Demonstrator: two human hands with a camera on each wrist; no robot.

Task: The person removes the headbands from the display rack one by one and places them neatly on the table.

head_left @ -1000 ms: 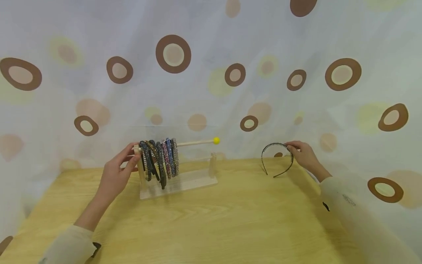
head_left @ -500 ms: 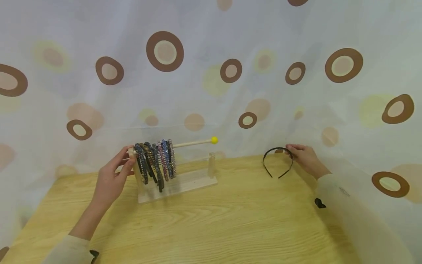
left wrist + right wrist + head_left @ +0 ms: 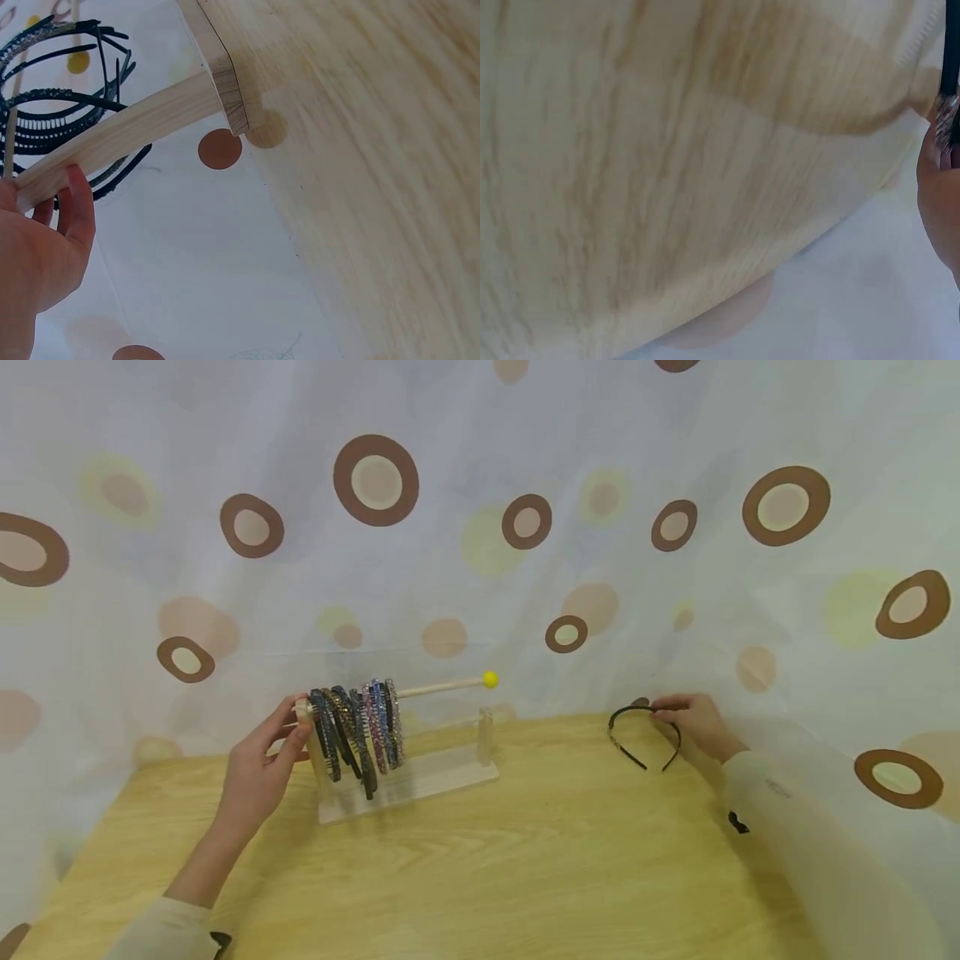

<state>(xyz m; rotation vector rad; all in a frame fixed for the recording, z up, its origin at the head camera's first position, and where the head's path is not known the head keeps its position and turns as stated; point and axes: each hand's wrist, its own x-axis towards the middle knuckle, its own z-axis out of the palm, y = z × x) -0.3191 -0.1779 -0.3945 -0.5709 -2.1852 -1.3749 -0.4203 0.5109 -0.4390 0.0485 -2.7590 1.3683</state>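
Observation:
My left hand (image 3: 258,768) grips the top of the left upright of a pale wooden headband stand (image 3: 450,770). In the left wrist view its fingers wrap the wooden upright (image 3: 127,135). Several glittery toothed headbands (image 3: 378,727) hang bunched at the left of the stand's rod, whose free right end carries a yellow ball (image 3: 491,679). Far to the right, my right hand (image 3: 697,725) pinches a single black headband (image 3: 628,708) by its upper right curve, its two ends pointing down. Only a sparkly dark strip of that headband (image 3: 951,52) shows in the right wrist view.
A light wood-grain table (image 3: 480,877) spreads beneath both hands. Behind it hangs a white curtain (image 3: 465,585) with brown and yellow circles. A shorter right upright (image 3: 485,737) stands on the stand's base under the rod.
The right hand has lowered slightly, and the headband in it has turned and shifted a little down and right. The left hand keeps its grip on the stand, and the head view has shifted slightly.

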